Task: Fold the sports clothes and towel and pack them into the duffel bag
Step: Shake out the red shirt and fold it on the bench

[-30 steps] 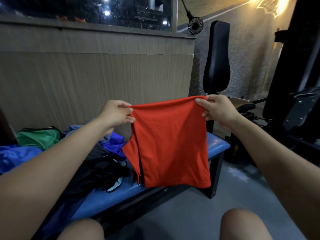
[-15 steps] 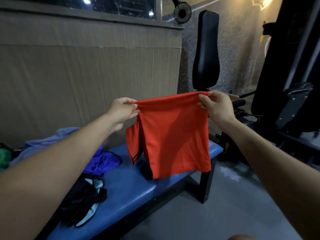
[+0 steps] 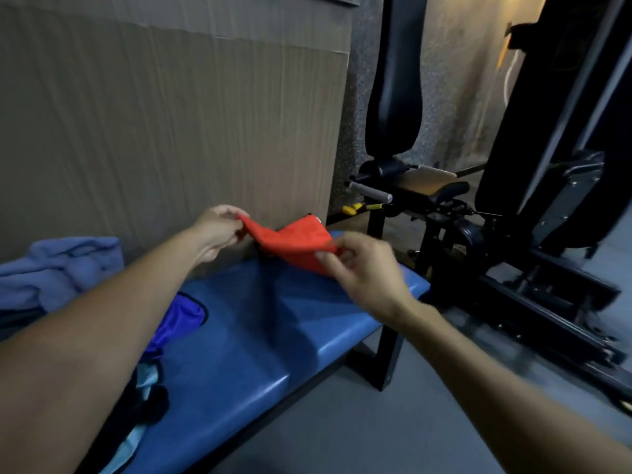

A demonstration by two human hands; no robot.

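Overall, a wood-grain wall panel (image 3: 164, 124) backs the scene, with black gym machinery (image 3: 533, 186) standing to the right. Blue padded tabletop (image 3: 280, 330) runs diagonally below the arms. A light blue towel (image 3: 58, 265) lies heaped at its far left end; a bright blue garment (image 3: 181, 313) and dark clothing (image 3: 150, 401) lie nearer, partly behind the left forearm. Red garment (image 3: 301, 244), folded small, is held low over the tabletop's far right end. Left hand (image 3: 219, 230) pinches its left corner; right hand (image 3: 362, 268) pinches its near right edge between thumb and fingers. Contact with the tabletop cannot be determined.
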